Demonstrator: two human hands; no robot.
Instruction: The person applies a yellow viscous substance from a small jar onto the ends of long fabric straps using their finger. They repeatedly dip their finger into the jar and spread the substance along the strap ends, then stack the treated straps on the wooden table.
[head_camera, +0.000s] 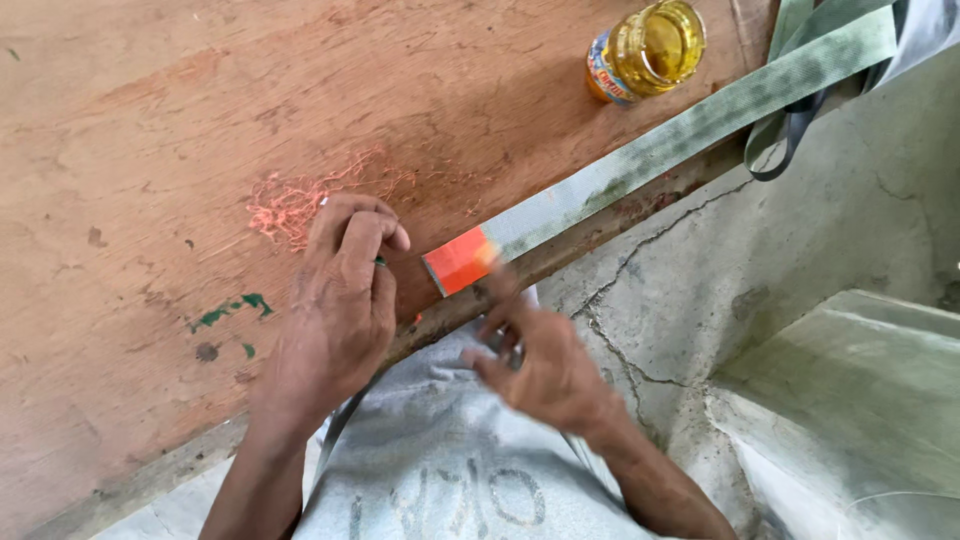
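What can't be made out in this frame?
- Right hand, head view: motion-blurred; what its fingers pinch is unclear.
- Left hand: curled fingers hide most of a small green item.
- Grey strap: far end leaves the top edge.
- Jar: seen from above; contents uncertain.

The right hand (545, 365) is motion-blurred, so its grip is unclear. Far beyond it, the grey-green strap (700, 125) and jar (648, 50) leave the top edge.
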